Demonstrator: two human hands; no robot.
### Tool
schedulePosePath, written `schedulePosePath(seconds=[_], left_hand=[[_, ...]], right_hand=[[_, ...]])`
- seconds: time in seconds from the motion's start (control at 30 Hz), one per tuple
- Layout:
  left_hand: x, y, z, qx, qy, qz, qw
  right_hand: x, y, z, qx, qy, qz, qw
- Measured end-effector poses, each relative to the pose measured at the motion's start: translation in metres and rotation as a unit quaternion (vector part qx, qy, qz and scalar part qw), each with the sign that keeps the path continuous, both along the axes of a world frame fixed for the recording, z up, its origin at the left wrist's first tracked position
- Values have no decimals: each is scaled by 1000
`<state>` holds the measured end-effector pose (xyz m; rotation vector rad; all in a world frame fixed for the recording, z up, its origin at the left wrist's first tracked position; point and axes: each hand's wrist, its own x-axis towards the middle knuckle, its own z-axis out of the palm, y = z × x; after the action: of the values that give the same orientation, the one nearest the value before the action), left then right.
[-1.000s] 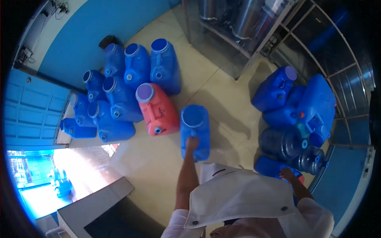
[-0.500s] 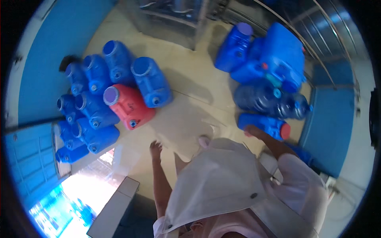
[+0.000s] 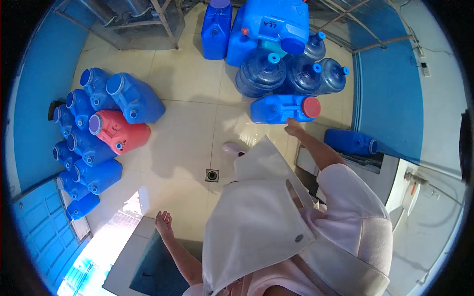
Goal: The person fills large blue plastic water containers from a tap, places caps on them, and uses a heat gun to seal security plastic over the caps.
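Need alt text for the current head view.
A right hand is at a red-capped blue jug, its grip unclear, while the left hand is open and empty. Blue jugs crowd around one red jug at left; translucent bottles stand beyond the red-capped jug.

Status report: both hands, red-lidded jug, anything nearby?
Left hand open, empty. Right hand at near side of red-lidded blue jug, grip unclear. Round water bottles just beyond.
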<state>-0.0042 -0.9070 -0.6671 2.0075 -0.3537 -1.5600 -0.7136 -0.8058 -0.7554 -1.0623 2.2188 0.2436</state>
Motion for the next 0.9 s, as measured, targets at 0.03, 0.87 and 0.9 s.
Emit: schedulePosePath(seconds=[0.03,0.87,0.9], left_hand=[[-3,19,4,-10,1,23,1000],[-292,161,148,-155,208,299,918],[-290,174,155,-193,222,369,882]], right_hand=[[-7,-9,1,19,14,-3,1000],[337,-83,211,-147,-405,615,661],[363,-69,239,-144,-440,641,612]])
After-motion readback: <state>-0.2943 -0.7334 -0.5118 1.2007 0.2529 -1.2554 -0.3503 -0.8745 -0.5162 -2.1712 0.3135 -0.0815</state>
